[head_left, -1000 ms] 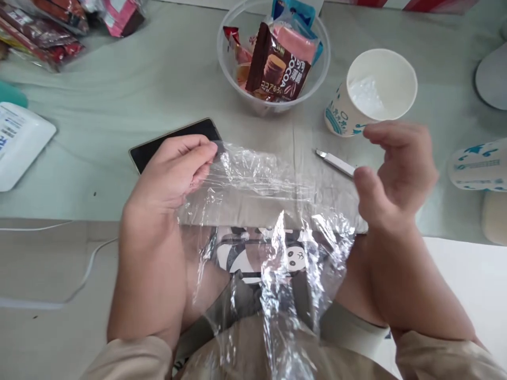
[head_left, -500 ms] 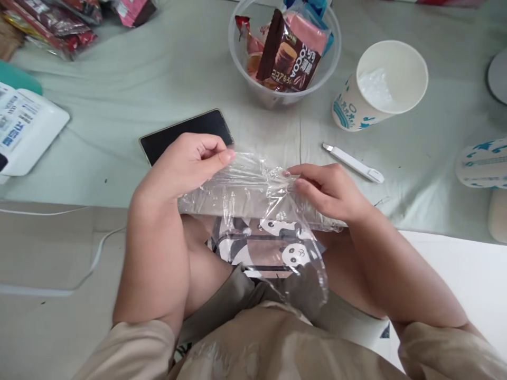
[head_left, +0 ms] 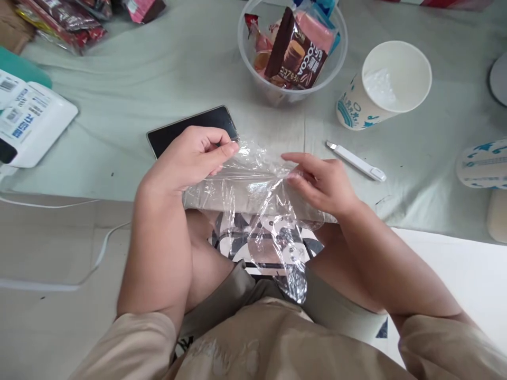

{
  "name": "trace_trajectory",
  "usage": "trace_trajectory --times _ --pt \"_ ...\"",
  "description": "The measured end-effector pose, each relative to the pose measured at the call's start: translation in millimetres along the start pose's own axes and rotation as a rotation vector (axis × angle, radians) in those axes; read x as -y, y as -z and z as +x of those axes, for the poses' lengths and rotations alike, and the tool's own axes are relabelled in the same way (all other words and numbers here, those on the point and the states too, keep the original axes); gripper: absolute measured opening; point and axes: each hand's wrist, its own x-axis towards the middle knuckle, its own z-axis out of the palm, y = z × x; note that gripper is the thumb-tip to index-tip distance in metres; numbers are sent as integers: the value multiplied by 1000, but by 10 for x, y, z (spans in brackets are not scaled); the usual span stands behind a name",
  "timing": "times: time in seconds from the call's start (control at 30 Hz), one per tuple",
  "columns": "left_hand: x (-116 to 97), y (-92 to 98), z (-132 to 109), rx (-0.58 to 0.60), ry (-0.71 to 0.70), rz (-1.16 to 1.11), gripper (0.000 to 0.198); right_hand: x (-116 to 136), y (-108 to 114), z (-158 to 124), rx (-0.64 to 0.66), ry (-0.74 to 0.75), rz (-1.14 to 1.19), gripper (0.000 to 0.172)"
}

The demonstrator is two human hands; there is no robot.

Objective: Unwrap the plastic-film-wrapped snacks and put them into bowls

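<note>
A crumpled sheet of clear plastic film (head_left: 253,187) stretches between my two hands over the table's front edge, its lower part hanging above my lap. My left hand (head_left: 206,158) is closed, pinching the film's upper edge between thumb and fingers. On the other side, my right hand (head_left: 320,179) grips the film with the thumb and bent fingers, the index finger stretched out. Through the film shows a panda-patterned item (head_left: 261,245) between my legs; its kind is unclear. Behind my left hand lies a dark phone (head_left: 190,124), partly covered by it.
A clear plastic bowl (head_left: 253,68) holds wrapped snacks. Right of it stands a paper cup (head_left: 380,89) with crumpled clear plastic inside. A white utility knife (head_left: 356,161) lies near my right hand. At left are a white device (head_left: 43,126) and snack packets (head_left: 67,24).
My right hand has shifted slightly left, and its index finger now points out more. The film's hanging part has drawn narrower and bunched up. The whole view has shifted a little.
</note>
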Motion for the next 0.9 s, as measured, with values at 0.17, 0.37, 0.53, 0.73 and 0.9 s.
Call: trace_trajectory --times 0.17,0.37,0.53,0.73,0.9 --pt "37 50 -18 -5 -25 22 42 34 80 11 -199 -99 42 41" --pt "187 104 99 -108 35 -258 67 44 90 65 -422 -321 313 53" --pt "160 115 89 -26 215 -546 96 -51 186 123 -598 -422 582 45" --pt "71 64 159 -463 120 -685 41 -207 198 129 -791 -463 571 38" --pt "-102 28 143 -388 266 -870 60 -160 160 188 -823 -468 592 41"
